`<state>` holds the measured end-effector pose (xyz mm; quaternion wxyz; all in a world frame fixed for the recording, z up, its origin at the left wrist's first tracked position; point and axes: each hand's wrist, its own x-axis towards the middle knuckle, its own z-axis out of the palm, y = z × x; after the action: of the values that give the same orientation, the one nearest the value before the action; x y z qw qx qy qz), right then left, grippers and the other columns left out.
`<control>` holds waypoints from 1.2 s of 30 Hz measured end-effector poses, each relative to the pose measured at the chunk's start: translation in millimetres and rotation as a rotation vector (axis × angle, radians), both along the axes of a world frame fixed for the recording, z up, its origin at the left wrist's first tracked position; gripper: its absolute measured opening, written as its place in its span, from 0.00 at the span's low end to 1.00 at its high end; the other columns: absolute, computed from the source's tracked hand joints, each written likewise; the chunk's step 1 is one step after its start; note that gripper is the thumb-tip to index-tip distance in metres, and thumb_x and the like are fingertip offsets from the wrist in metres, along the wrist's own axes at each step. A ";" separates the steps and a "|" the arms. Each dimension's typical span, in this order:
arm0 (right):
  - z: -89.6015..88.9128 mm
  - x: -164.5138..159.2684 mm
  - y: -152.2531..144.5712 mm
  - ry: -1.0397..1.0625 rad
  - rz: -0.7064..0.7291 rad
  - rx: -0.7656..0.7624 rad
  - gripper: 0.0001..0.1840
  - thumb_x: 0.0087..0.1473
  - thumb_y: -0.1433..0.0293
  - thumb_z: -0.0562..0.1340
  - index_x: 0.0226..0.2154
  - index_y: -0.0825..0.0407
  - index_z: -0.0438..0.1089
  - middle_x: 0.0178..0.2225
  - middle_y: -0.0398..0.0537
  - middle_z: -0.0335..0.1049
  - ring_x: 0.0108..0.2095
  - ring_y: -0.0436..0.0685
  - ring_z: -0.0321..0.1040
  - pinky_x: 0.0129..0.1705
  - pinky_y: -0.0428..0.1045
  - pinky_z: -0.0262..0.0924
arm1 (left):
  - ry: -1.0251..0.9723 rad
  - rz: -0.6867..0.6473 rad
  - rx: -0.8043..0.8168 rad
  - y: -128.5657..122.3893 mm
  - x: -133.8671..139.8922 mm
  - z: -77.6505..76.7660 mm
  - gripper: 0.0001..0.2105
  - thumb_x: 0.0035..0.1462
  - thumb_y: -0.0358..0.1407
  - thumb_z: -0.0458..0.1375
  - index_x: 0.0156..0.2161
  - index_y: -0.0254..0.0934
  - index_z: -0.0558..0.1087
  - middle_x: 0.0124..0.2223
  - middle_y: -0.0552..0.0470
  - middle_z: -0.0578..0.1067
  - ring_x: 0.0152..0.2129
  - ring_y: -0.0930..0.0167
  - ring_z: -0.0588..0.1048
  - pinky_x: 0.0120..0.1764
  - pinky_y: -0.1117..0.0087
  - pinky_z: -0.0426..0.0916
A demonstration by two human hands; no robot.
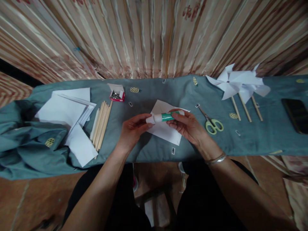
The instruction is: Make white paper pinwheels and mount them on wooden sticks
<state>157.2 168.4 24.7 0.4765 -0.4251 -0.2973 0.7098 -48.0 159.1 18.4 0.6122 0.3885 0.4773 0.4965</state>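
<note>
Centrally, a green-and-white glue stick point(166, 116) is held crosswise above the cloth-covered bench point(154, 89), the person's left grip point(131, 130) pinching its white end and the right grip point(187, 125) closed around its green barrel. Beneath, a creased white paper point(169, 135) lies partly hidden by the glue stick and both grips. Near the right grip rest green-handled scissors point(213, 126); farther right, white pinwheels point(228, 84) overlap, their sticks pointing toward the person, with a dark phone point(296, 115) beyond. To the left, wooden sticks point(103, 123) lie between the paper under the grips and some loosely piled white sheets point(62, 109), near an opened red box point(121, 97) of small metal pieces. Bunched fabric point(26, 138) crowds the bench's left end.
</note>
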 end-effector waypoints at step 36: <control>1.5 -7.1 -2.3 -0.015 0.042 0.008 0.20 0.36 0.63 0.77 0.31 0.51 0.74 0.25 0.38 0.78 0.23 0.46 0.75 0.29 0.39 0.73 | 0.262 -0.028 0.075 -9.1 -3.3 4.0 0.18 0.41 0.34 0.70 0.42 0.36 0.81 0.37 0.50 0.83 0.34 0.67 0.80 0.41 0.65 0.76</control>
<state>150.2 166.1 26.2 0.4611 -0.4222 -0.3123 0.7153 -51.2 150.0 22.4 0.5365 0.4793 0.5287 0.4505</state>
